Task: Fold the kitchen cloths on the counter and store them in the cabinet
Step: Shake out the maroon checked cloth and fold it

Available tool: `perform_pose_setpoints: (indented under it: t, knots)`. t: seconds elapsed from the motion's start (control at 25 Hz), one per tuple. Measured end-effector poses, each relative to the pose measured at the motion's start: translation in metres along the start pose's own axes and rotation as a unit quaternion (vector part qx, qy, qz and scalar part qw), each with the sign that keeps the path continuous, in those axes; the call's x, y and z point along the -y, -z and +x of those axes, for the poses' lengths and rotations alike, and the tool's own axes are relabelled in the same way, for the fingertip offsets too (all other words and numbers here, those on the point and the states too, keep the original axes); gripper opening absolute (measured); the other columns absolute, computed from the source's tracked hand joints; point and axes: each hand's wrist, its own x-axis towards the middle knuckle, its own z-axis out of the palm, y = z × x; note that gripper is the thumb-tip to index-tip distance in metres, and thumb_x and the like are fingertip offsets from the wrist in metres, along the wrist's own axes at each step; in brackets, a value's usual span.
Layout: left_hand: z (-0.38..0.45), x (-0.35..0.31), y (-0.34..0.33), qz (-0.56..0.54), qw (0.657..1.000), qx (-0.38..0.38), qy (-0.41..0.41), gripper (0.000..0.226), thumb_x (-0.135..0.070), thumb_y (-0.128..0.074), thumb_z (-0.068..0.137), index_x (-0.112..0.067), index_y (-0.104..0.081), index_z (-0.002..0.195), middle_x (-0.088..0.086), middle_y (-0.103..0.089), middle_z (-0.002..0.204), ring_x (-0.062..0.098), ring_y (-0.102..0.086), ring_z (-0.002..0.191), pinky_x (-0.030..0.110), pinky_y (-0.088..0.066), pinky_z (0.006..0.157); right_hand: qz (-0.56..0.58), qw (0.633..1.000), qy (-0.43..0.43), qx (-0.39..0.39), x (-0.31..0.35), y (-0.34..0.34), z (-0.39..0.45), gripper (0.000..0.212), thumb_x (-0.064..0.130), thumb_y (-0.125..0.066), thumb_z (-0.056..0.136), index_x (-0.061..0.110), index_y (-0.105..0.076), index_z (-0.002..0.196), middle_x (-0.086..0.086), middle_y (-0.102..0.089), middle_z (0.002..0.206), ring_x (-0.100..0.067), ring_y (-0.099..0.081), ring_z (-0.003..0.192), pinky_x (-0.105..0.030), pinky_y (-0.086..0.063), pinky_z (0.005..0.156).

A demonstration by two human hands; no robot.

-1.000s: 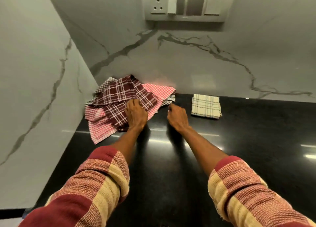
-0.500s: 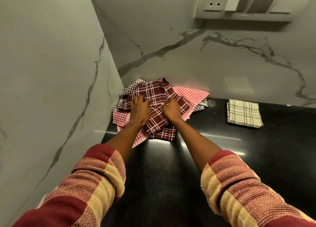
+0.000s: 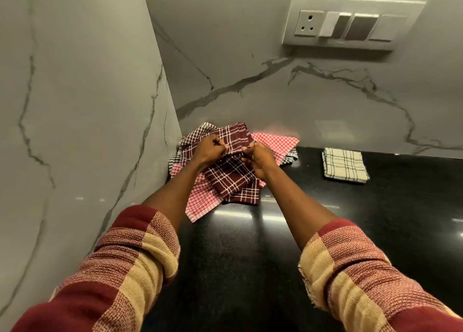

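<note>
A heap of unfolded kitchen cloths lies in the counter's back left corner. On top is a maroon cloth with white checks (image 3: 231,175). My left hand (image 3: 209,150) and my right hand (image 3: 259,159) both pinch its upper edge and hold that part lifted off the heap. Under it lie a red-and-white gingham cloth (image 3: 274,141) and a dark checked cloth (image 3: 198,132), partly hidden. A cream cloth with dark checks (image 3: 344,165) lies folded on the black counter (image 3: 250,256) to the right, apart from the heap.
Marble walls close the corner on the left (image 3: 75,131) and at the back. A socket and switch panel (image 3: 350,27) is set in the back wall above the counter. No cabinet is in view.
Both hands went from resting on the heap to pinching the maroon cloth's edge and raising it. The view has swung left toward the corner.
</note>
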Motion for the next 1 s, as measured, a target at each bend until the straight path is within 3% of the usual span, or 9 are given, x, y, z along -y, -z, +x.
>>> perform_pose_setpoints:
  t: [0.16,0.32,0.4,0.48,0.52,0.56,0.68,0.88,1.0]
  knots:
    - [-0.024,-0.050,0.009,-0.007,0.986,-0.106,-0.128,0.031,-0.020,-0.066,0.084,-0.018,-0.060,0.114,0.006,-0.060,0.112,0.017,-0.055,0.097,0.033,-0.049,0.082,0.099,0.994,0.023,0.047,0.046,-0.009,-0.047,0.023,-0.004,-0.044,0.089,0.008,-0.060,0.078,-0.008,-0.062,0.076,-0.018,-0.057,0.070,-0.030,-0.052,0.067]
    - [-0.048,-0.118,0.014,-0.069,0.974,0.040,-0.213,0.044,-0.004,-0.053,0.073,-0.005,-0.064,0.116,0.013,-0.063,0.118,0.018,-0.057,0.107,0.032,-0.047,0.089,0.130,0.981,0.029,0.139,0.089,0.022,-0.096,0.023,0.009,-0.038,0.095,0.008,-0.060,0.091,-0.009,-0.064,0.082,-0.020,-0.058,0.074,-0.031,-0.049,0.072]
    - [-0.065,-0.135,0.015,-0.168,0.955,0.160,-0.183,0.046,0.006,-0.040,0.073,0.003,-0.062,0.113,0.019,-0.066,0.108,0.026,-0.063,0.100,0.035,-0.049,0.090,-0.205,0.962,0.014,0.183,0.105,0.042,-0.126,0.022,0.011,-0.041,0.096,0.007,-0.063,0.095,-0.008,-0.072,0.081,-0.016,-0.066,0.068,-0.027,-0.054,0.064]
    - [-0.076,-0.139,0.014,-0.196,0.931,0.277,-0.135,0.043,0.009,-0.034,0.081,0.002,-0.060,0.114,0.019,-0.067,0.108,0.031,-0.064,0.104,0.036,-0.050,0.096,-0.587,0.796,0.039,0.141,0.117,0.047,-0.140,0.022,0.009,-0.048,0.094,0.001,-0.066,0.104,-0.013,-0.073,0.095,-0.017,-0.064,0.070,-0.026,-0.051,0.064]
    - [-0.085,-0.137,0.009,-0.200,0.916,0.330,-0.109,0.040,0.007,-0.033,0.085,0.000,-0.059,0.115,0.016,-0.068,0.107,0.028,-0.065,0.103,0.034,-0.052,0.094,-0.667,0.737,0.059,0.092,0.120,0.050,-0.149,0.024,0.012,-0.053,0.092,0.001,-0.067,0.109,-0.015,-0.070,0.101,-0.019,-0.061,0.077,-0.028,-0.048,0.069]
    - [-0.092,-0.134,0.004,-0.202,0.904,0.367,-0.086,0.036,0.004,-0.035,0.089,-0.002,-0.059,0.115,0.013,-0.069,0.105,0.024,-0.066,0.099,0.032,-0.053,0.090,-0.646,0.754,0.074,0.088,0.123,0.052,-0.154,0.023,0.013,-0.059,0.090,0.002,-0.069,0.108,-0.014,-0.068,0.099,-0.021,-0.059,0.080,-0.030,-0.045,0.072]
    - [-0.122,-0.124,-0.016,-0.196,0.890,0.407,-0.065,0.023,-0.006,-0.046,0.094,-0.005,-0.058,0.114,0.007,-0.065,0.098,0.014,-0.061,0.087,0.027,-0.051,0.082,-0.391,0.903,0.079,0.162,0.124,0.071,-0.185,0.011,0.001,-0.058,0.090,0.006,-0.068,0.089,-0.003,-0.066,0.073,-0.010,-0.058,0.060,-0.022,-0.047,0.057]
    - [-0.165,-0.134,-0.025,-0.042,0.923,0.366,-0.111,0.005,-0.015,-0.072,0.081,-0.013,-0.072,0.086,0.001,-0.069,0.081,0.014,-0.062,0.078,0.025,-0.050,0.074,-0.286,0.932,0.056,0.216,0.103,0.104,-0.224,0.024,-0.005,-0.045,0.094,0.009,-0.062,0.085,0.000,-0.063,0.064,-0.005,-0.056,0.045,-0.013,-0.045,0.038]
    - [-0.198,-0.141,-0.043,0.113,0.919,0.359,-0.120,0.017,-0.012,-0.077,0.074,-0.018,-0.075,0.090,-0.001,-0.074,0.088,0.013,-0.066,0.083,0.022,-0.056,0.075,-0.162,0.951,0.040,0.260,0.092,0.140,-0.252,0.018,-0.001,-0.046,0.094,0.006,-0.063,0.091,-0.004,-0.069,0.075,-0.012,-0.067,0.063,-0.021,-0.058,0.059]
